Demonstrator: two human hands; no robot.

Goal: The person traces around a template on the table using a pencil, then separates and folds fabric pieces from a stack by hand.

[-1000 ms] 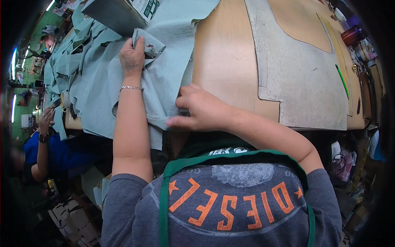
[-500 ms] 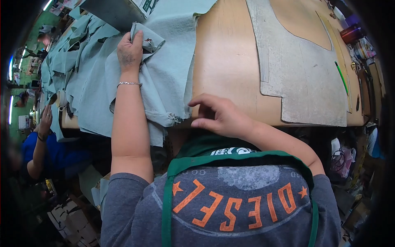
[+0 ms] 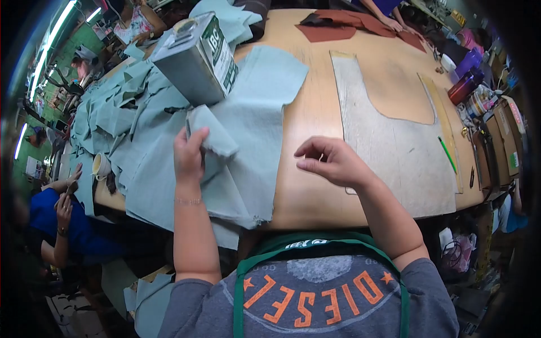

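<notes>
Pale blue-green material (image 3: 256, 96) lies spread over the left half of the wooden table (image 3: 307, 197). My left hand (image 3: 190, 155) is closed on a folded part of it, thumb on top, and the fold (image 3: 215, 134) sticks out to the right of the fingers. Over the bare wood, right of the sheet's edge, hovers my right hand (image 3: 329, 160), fingers curled but apart from the thumb, with nothing between them. Beside it on the right is a large grey pattern piece (image 3: 389, 152) with a curved cutout.
A metal can (image 3: 197, 62) stands on the material beyond my left hand. Rumpled pieces (image 3: 112, 101) lie far left, near a tape roll (image 3: 100, 166). Reddish-brown pieces (image 3: 332, 25) lie at the far edge, by a person's hands. Another person sits left. A green pen (image 3: 447, 153) lies right.
The view has tilted up, showing more of the table's far side. My right hand has moved right, off the material's edge. My left hand still holds the fold.
</notes>
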